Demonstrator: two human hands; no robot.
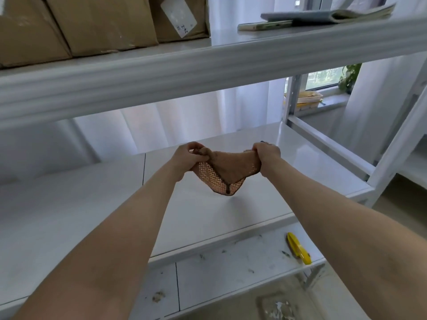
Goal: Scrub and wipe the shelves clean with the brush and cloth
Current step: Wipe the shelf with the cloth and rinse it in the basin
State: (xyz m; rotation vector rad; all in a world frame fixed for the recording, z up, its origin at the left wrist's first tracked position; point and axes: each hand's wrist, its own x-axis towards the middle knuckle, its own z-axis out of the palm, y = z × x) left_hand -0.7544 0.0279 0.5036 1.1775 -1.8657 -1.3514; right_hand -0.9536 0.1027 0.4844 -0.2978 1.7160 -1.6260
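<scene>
- Between the two grips, the cloth hangs stretched, its long axis running from one grip to the other and its middle sagging to a point below them.
- The left grip has its fingers curled round one bunched corner of the cloth. The right grip is closed round the opposite corner. Both hold the cloth and nothing else.
- Directly under the grips lies the middle shelf, white and glossy. The cloth's lowest point hangs just above it and looks clear of the surface, though the gap is hard to judge.
- Below the right grip, off to its outer side and back toward the person, a yellow brush lies on the lower shelf. Its long axis runs roughly away from the person. The right grip is the nearer one to it, the left well apart.
- That lower shelf is specked and smeared with dirt around the brush. It appears to need the work more than the shelf under the cloth.
- Above both grips runs the upper shelf, carrying cardboard boxes over the left grip's side and a stack of papers over the right's.
- Judging by the pose, the cloth is being spread or folded for wiping. The next move turns on lowering it straight down to the shelf beneath.
</scene>
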